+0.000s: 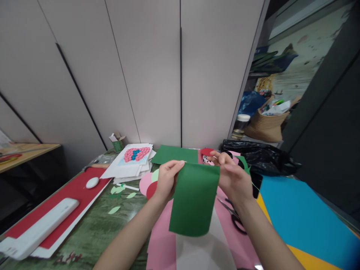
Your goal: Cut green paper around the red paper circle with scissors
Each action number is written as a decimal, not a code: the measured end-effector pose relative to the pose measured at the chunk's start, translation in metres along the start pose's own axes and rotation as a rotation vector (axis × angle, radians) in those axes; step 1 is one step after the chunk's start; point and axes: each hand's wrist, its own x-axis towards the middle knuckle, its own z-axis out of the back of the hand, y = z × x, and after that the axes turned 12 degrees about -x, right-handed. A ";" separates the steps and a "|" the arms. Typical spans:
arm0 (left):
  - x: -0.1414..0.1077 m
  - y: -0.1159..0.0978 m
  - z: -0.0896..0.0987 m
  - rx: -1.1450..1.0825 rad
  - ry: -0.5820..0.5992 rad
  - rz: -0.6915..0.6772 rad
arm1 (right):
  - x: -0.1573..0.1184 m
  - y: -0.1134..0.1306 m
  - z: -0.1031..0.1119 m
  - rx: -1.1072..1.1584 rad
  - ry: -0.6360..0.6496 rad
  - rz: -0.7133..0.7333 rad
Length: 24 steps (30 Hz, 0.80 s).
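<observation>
A dark green sheet of paper [194,202] hangs upright in front of me, its lower edge slightly curved. My left hand [167,179] pinches its top left corner between thumb and fingers. Beside the top right corner is my right hand [236,178], fingers apart and partly bent; whether it touches the paper I cannot tell. Scissors with black handles [238,222] lie below my right hand on pink paper [161,240]. A white sheet [197,251] lies under the green paper, on top of the pink.
At left, a white bar-shaped device [45,225] and a white mouse [92,182] rest on red paper [92,195]. Leaf cutouts [114,210] and a stack of white sheets [118,167] lie nearby. Blue paper [306,210] and a black plastic bag [264,157] are at right.
</observation>
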 end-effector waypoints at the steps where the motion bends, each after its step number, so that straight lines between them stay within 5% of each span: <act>1: 0.000 0.000 0.001 0.009 -0.013 -0.051 | 0.001 0.000 0.001 -0.061 -0.001 -0.017; 8: -0.006 -0.001 0.002 0.299 -0.059 -0.368 | 0.000 0.001 -0.003 -0.680 -0.130 -0.092; 14: -0.009 -0.007 0.001 0.354 -0.041 -0.400 | -0.002 0.003 0.000 -0.783 -0.206 -0.002; 24: -0.010 -0.005 0.004 0.214 -0.013 -0.320 | -0.006 0.017 -0.002 -0.771 -0.128 0.146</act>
